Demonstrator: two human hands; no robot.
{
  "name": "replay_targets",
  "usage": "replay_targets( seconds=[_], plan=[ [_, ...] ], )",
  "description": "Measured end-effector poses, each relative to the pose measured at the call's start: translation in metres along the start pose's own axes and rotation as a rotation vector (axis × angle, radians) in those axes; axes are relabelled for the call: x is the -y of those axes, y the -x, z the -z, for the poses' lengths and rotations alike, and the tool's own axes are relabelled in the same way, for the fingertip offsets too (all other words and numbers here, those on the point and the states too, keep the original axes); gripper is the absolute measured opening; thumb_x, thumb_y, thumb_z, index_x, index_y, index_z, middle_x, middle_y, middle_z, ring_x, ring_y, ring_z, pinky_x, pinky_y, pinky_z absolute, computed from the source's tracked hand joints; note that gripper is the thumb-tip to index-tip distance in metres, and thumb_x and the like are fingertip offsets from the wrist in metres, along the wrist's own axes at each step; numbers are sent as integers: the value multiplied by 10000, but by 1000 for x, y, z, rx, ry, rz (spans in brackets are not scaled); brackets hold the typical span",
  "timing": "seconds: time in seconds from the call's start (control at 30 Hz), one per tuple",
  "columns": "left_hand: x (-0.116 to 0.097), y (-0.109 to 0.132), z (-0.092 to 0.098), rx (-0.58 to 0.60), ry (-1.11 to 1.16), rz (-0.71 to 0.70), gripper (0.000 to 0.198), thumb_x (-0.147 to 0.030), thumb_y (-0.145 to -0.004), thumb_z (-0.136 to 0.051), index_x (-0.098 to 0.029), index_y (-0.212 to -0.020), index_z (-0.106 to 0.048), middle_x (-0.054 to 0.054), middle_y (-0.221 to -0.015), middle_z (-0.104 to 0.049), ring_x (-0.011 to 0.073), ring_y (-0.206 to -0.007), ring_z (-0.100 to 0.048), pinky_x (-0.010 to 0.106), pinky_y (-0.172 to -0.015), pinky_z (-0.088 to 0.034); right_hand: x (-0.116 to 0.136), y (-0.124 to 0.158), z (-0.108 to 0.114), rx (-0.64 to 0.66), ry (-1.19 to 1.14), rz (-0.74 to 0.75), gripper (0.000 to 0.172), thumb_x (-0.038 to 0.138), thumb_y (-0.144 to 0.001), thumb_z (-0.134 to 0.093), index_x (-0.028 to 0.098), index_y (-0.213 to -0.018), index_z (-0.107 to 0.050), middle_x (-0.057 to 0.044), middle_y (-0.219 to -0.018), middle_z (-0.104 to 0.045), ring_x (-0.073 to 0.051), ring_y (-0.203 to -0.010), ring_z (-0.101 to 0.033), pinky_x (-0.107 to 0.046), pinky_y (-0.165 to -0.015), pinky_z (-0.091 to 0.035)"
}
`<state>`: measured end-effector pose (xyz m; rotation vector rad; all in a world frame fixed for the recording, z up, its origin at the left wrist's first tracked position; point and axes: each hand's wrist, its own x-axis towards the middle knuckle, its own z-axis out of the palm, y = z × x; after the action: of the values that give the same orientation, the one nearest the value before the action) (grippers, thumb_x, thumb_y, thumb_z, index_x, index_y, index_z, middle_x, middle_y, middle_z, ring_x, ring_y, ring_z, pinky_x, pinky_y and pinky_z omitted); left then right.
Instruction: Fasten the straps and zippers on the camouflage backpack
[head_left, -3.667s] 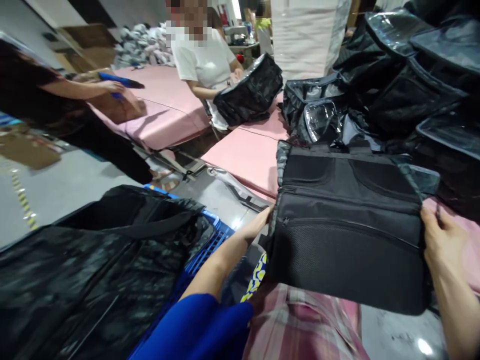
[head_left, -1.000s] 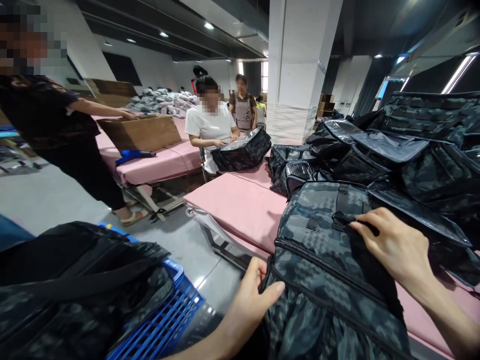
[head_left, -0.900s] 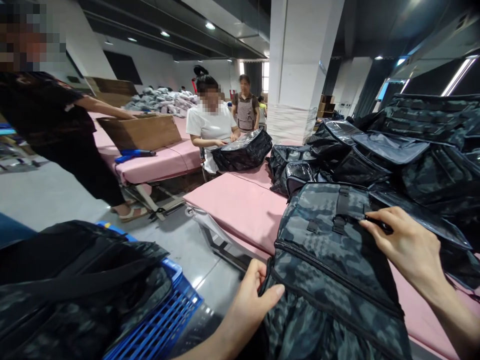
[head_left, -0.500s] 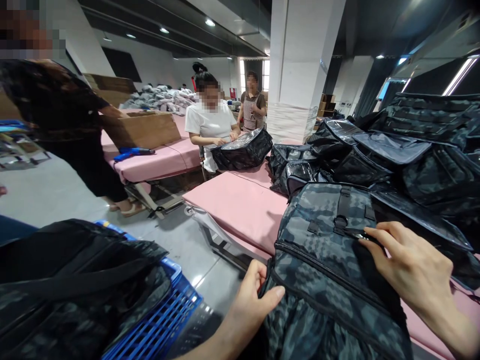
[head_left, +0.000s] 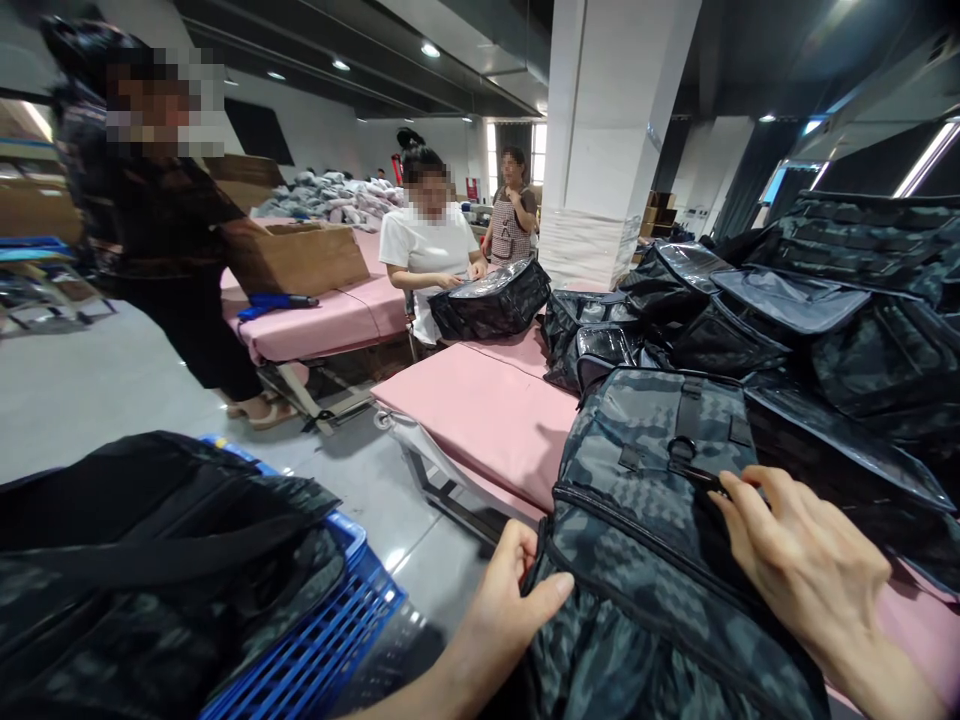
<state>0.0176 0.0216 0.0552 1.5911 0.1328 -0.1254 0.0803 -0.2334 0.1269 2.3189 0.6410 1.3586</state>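
— Head view first: what's in hand?

— Camouflage bag (head_left: 645, 520), lying at the near edge of the pink table (head_left: 487, 420), partly hanging over it. Left hand (head_left: 502, 610) clamped on the bag's near left corner, thumb on top, fingers underneath. Right hand (head_left: 810, 570) laid on the bag's top, fingertips pressed on a black strap (head_left: 694, 470) by its buckle; pinching or just pressing, cannot tell.

— Around it?

— Heap of dark bags (head_left: 810, 300) stacked on the right, just behind and beside the held one, crowding its far side; too overlapped to count. One more black bag (head_left: 491, 300) farther along the table, under the hands of a seated person in a white shirt (head_left: 424, 250). Blue crate (head_left: 330, 640) at lower left, filled with dark bags (head_left: 150, 580), close to the left forearm.

— People, tables?

— Three other people: seated one, one standing in an apron (head_left: 511, 215) behind, one in dark clothes (head_left: 172, 250) at left. Two pink tables; second table (head_left: 330, 320) carrying one cardboard box (head_left: 296, 255) and one blue tool (head_left: 270, 302). One white pillar (head_left: 607, 140) beyond.
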Motion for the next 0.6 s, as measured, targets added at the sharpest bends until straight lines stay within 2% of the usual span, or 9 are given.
replay_targets(
  seconds=[0.1,0.27,0.47,0.6],
  plan=[
    [1,1,-1,-11,-3,-7,284,-355,-702,-577,-206,-766,-344,-34,-721,-416,142,-743,-438,255,-709,-343,1,3,-3,16,-72,-34,155,290,-881,-563,157,-911,-637,-24,-858,-656,-109,-656,-568,-246,-534,-331],
    [-5,3,-2,-27,-32,3,261,-342,-708,-565,-205,-762,-350,-34,-718,-393,138,-733,-412,250,-700,-331,-8,4,-14,50,-402,-244,242,394,-914,-495,189,-905,-623,-5,-867,-641,-80,-617,-577,-210,-497,-347],
    [-8,3,-1,1,-12,-4,293,-377,-696,-570,-210,-762,-338,-39,-717,-366,134,-725,-385,242,-694,-330,-10,-4,-26,161,-326,-315,374,486,-918,-418,197,-858,-648,-25,-834,-634,-109,-568,-547,-235,-436,-289],
    [-5,3,-1,6,16,6,283,-366,-699,-564,-209,-768,-340,-39,-728,-369,131,-735,-389,235,-692,-337,-18,-3,-23,196,-380,-323,406,535,-908,-411,222,-840,-661,1,-812,-627,-95,-559,-543,-227,-431,-299]
  ],
)
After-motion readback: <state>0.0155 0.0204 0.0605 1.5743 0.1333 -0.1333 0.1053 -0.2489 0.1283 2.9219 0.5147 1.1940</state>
